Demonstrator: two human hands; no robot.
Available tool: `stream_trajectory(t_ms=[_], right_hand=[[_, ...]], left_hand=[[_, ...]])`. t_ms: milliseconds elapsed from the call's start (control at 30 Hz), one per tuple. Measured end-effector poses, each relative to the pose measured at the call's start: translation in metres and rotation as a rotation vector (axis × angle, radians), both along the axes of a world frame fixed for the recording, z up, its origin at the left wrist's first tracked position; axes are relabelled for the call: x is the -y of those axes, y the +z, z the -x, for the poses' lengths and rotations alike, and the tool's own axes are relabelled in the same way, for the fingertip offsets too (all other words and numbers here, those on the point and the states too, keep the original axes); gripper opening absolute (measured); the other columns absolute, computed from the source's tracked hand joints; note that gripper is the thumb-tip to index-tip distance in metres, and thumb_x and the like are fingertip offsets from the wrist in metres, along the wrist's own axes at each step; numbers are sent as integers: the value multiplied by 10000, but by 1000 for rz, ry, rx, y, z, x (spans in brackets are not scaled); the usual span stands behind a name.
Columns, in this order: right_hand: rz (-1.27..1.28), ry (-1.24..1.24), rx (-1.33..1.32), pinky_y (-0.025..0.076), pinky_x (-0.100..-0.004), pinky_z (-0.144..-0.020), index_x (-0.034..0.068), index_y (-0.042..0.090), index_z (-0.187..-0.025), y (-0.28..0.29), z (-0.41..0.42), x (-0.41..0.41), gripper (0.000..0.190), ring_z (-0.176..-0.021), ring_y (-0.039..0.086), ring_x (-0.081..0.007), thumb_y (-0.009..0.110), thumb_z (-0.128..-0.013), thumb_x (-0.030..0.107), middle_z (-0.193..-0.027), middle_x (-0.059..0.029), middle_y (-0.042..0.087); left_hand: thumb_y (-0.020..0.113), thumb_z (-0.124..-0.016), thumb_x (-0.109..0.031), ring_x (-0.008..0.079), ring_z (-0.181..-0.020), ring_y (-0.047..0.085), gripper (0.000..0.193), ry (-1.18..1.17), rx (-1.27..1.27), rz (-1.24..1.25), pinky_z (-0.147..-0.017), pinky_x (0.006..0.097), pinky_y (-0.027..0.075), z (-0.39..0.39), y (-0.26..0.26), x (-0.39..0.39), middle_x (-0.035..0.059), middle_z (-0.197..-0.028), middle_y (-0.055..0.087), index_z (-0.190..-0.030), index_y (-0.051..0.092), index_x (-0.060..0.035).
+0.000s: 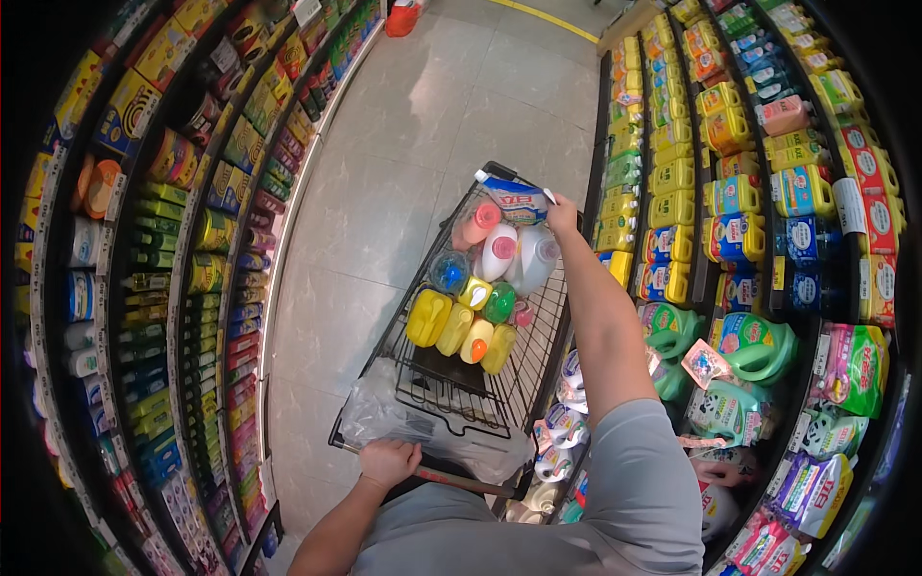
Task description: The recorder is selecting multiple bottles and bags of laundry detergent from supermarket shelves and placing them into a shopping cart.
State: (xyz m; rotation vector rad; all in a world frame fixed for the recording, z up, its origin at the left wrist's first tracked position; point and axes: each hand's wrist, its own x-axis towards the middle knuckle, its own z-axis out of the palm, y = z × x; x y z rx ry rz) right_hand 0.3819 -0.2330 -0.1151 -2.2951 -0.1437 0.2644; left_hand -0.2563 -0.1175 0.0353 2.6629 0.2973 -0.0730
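A wire shopping cart [555, 317] stands in front of me in a store aisle. My left hand [390, 461] grips the cart handle [446, 478], over a clear plastic bag [371, 407] spread across that end. At the far end of the cart, my right hand [563, 216] holds a blue and white refill pouch [515, 198] by one end. Its white cap points left. Below the pouch stand several bottles, among them a white bottle with a pink cap [497, 253], a bottle with a blue cap [451, 272], a green-capped bottle [499, 302] and a yellow jug [428, 318].
Shelves of boxes and bottles [162, 223] line the left side. Close on the right, a shelf holds yellow jugs [671, 209] and green detergent bottles [760, 349]. Grey floor tiles [346, 245] run along the cart's left side. A red bag [403, 19] lies at the far end.
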Motion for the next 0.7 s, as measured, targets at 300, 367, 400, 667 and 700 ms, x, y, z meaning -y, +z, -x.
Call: stream_trajectory(t_ms=[300,367,400,667,700], right_hand=[[141,40,241,502,-459,-957,48,689,-1191,53,114,25,329,-1114,634,-385,626,-876,120,-1167,-215,668],[36,125,366,509,-450,-928,37,696,-1122,74,178,53,258,-1050,642,-367,607,-884,85,-1090,-191,676],[4,189,499,517,-441,-904,25,697,-1087,93,216,64,226,-1006,651,-351,591,-892,65,-1033,-178,686],[13,13,398,516,-398,-873,22,691,-981,198,534,173,157,-963,641,-346,604,-853,-3,-978,-151,665],[53,32,385,509,-416,-890,29,689,-1007,205,570,181,188,-1004,625,-357,615,-835,11,-1023,-156,653]], left_hand=[[712,-822,-305,245,-512,616,332,-19,100,6,-512,406,476,8,0,9,14,-546,594,-541,599,-170],[711,-825,-304,250,-507,615,333,-16,152,5,-515,409,480,12,0,13,21,-536,593,-540,605,-166],[711,-825,-304,250,-507,615,333,-28,166,2,-515,409,480,16,0,14,21,-536,593,-540,605,-166],[710,-831,-385,290,-477,604,353,-110,242,-53,-504,432,471,38,-4,19,54,-531,607,-570,616,-166],[710,-831,-385,290,-477,604,353,-137,267,-46,-504,432,471,40,-2,19,54,-531,607,-570,616,-166]])
